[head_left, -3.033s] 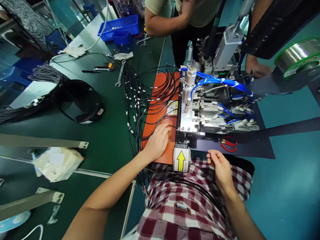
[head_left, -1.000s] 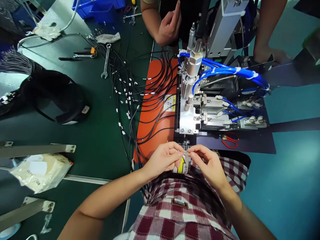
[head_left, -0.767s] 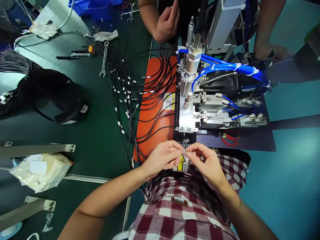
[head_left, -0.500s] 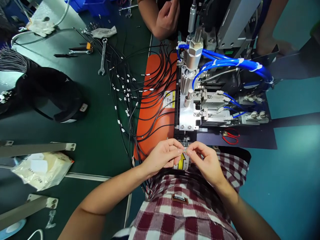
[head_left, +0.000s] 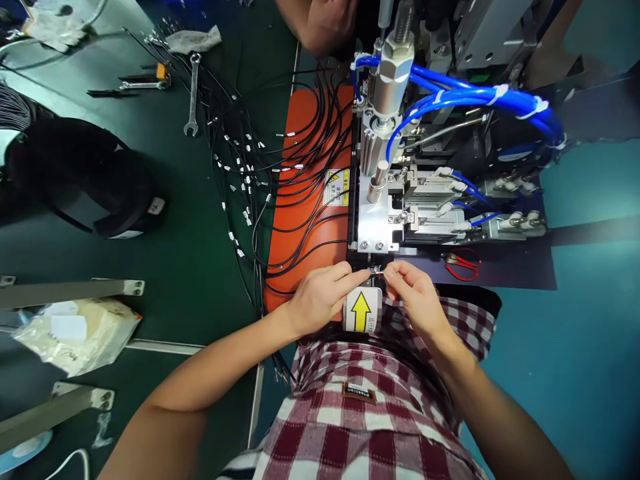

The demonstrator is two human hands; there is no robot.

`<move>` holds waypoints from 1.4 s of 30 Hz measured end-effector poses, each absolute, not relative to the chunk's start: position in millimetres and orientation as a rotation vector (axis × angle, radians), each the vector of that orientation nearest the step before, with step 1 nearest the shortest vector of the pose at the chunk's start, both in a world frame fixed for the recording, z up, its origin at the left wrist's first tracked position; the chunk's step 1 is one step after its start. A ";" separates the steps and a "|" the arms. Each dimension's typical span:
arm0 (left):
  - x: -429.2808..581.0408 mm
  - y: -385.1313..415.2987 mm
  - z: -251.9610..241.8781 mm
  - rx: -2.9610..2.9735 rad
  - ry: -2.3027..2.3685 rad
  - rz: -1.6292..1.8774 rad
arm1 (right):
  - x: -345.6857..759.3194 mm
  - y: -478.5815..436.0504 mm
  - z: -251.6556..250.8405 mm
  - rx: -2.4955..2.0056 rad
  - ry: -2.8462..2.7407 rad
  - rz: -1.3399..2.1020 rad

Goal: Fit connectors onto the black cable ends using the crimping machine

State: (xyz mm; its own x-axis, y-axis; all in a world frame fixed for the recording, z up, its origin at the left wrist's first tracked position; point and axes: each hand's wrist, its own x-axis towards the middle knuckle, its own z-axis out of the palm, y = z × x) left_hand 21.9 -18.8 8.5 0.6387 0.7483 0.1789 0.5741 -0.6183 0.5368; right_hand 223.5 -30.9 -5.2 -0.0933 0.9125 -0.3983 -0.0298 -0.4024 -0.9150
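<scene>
My right hand pinches a tiny thin piece, pale with a spot of red, too small to name. Against its other end lies the fingertip of my left hand, index finger stretched forward and the other fingers curled; the thumb is mostly hidden. Both hands are closed and meet just in front of the metal machine block. Below them, near my waist, is a white label with a yellow arrow.
Black cables with white tags run over an orange plate to the machine. Red-handled snips lie at right. Blue air hoses arch above. A wrench and black bag lie left. Another person's arm is at the top.
Both hands have moved forward toward the machine, uncovering the arrow label. My left index finger has straightened. The camera view has shifted slightly, and the other person's hand sits higher in view.
</scene>
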 end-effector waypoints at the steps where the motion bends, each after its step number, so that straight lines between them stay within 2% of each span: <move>1: 20.7 -15.8 4.7 2.504 1.030 0.516 | 222.7 -29.6 -8.4 -1.433 -1.005 1.596; 10: 19.9 -6.9 -3.4 2.751 1.008 0.440 | 224.1 -24.0 -17.8 -1.459 -1.009 1.613; 42: 21.5 -7.9 -4.1 2.812 1.019 0.448 | 219.9 -26.2 -17.4 -1.572 -1.059 1.527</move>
State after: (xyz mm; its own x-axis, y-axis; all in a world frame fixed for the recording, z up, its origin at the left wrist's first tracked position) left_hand 21.5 -7.9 -4.1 0.7301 0.6417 0.2349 0.6072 -0.7669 0.2078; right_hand 219.9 -26.2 -17.4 -0.0261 0.9024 -0.4301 0.0869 -0.4266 -0.9003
